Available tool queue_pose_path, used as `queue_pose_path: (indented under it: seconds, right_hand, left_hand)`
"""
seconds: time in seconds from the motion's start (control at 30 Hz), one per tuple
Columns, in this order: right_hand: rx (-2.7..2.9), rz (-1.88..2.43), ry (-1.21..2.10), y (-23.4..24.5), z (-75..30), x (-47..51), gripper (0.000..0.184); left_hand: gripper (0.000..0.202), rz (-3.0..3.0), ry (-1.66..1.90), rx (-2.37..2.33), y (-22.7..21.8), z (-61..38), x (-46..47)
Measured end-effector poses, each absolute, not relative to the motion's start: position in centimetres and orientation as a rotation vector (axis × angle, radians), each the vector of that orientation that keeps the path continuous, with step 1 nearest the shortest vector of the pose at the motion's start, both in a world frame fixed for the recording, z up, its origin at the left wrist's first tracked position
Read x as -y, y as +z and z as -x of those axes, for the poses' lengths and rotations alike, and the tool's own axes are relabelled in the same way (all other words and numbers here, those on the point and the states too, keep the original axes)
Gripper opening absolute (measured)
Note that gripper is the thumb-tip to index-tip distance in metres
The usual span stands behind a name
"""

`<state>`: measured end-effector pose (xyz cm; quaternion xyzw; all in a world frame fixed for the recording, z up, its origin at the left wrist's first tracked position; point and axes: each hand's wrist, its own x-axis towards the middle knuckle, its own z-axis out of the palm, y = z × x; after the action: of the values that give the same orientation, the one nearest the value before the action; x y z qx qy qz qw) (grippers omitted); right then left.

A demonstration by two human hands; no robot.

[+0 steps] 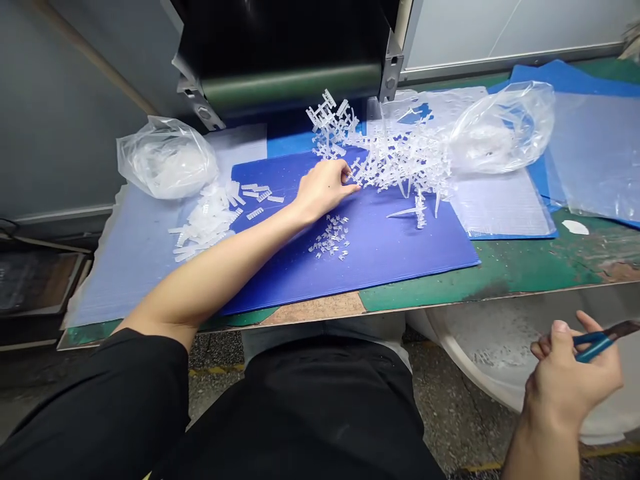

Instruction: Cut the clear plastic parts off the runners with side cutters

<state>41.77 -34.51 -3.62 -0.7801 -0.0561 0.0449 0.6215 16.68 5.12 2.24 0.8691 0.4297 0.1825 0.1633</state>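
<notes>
My left hand reaches over the blue plastic sheet, thumb and forefinger pinched at the edge of a heap of clear plastic molded pieces on runners. It seems to grip one thin piece of a runner at the heap's near left side. Just below that hand lies a scatter of tiny clear clips. Flat, comb-like clear strips are piled left of my forearm. Off the table's front edge at the right, my right hand is closed around blue-handled cutting pliers, jaws pointing right.
A conveyor end with a green roller stands at the back. Clear plastic bags sit at left and right of the sheet. Below the table edge at right is a large white tub with clear scraps inside. A white fragment lies on the green tabletop.
</notes>
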Motion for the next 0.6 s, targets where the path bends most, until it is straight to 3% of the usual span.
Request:
queue_pose_path:
  seconds: [0.17, 0.33, 0.47, 0.6]
  right_hand:
    - [0.576, 1.810, 0.162, 1.1, -37.1, 28.1, 0.049]
    - [1.189, 1.775, 0.203, 5.4, -31.9, 18.4, 0.034]
    - [1.295, 1.585, 0.176, 6.8, -30.0, 13.5, 0.028]
    - [1.317, 1.523, 0.200, 6.4, -29.7, 10.0, 0.025]
  left_hand:
    - [0.030, -2.677, 0.623, -1.245, 3.7, -12.8, -4.0]
    - [0.048, -2.810, 0.668, -1.018, 3.6, -11.4, -4.3]
    - [0.046, -2.533, 1.010, -0.829, 4.0, -10.7, -6.5]
    - [0.040, -2.065, 1.013, -0.723, 3.7, -8.5, -7.2]
